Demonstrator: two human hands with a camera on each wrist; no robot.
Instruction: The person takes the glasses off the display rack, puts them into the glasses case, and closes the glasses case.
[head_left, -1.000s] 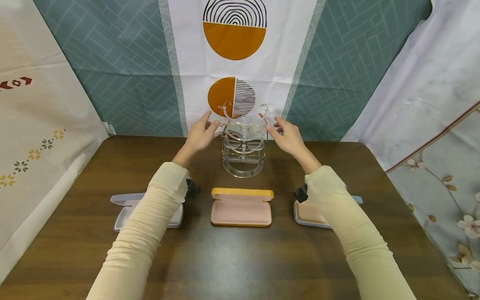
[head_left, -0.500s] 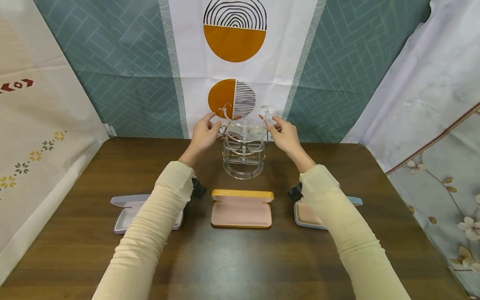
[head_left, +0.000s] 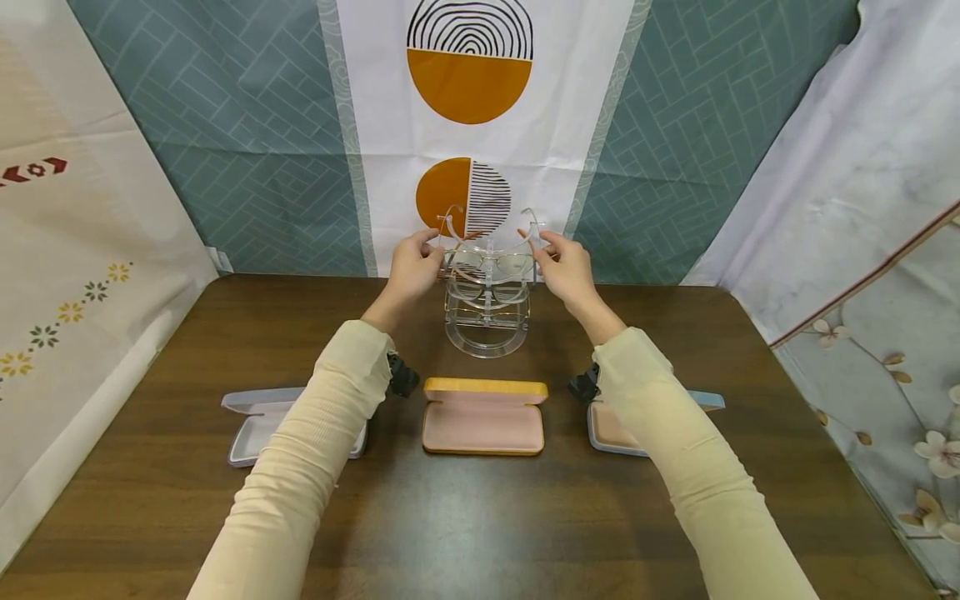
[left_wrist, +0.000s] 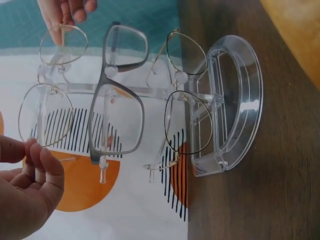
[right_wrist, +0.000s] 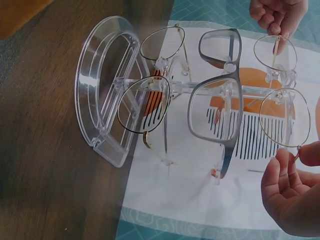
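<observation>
On a clear acrylic display stand (head_left: 487,342) at the back of the table hang three pairs of eyeglasses. At the top sits a pair with thin gold wire rims (left_wrist: 46,116). My left hand (head_left: 412,267) pinches its left end near the hinge between thumb and fingers. At the other end, my right hand (head_left: 567,271) pinches the right hinge area, its fingertips close together in the right wrist view. Grey-framed eyeglasses (right_wrist: 216,107) hang in the middle, and black-and-gold wire eyeglasses (left_wrist: 188,122) at the bottom. Neither hand touches these lower pairs.
Three open glasses cases stand across the table: a lavender one (head_left: 255,437) at left, a yellow one (head_left: 483,429) with pink lining in the middle, and a blue one (head_left: 611,427) at right. The sleeves partly cover the outer two. A patterned cloth (head_left: 292,200) hangs behind the stand.
Both hands have moved inward from beside the stand to the ends of the top eyeglasses, and their fingers have closed on them. The stand and cases stay in place.
</observation>
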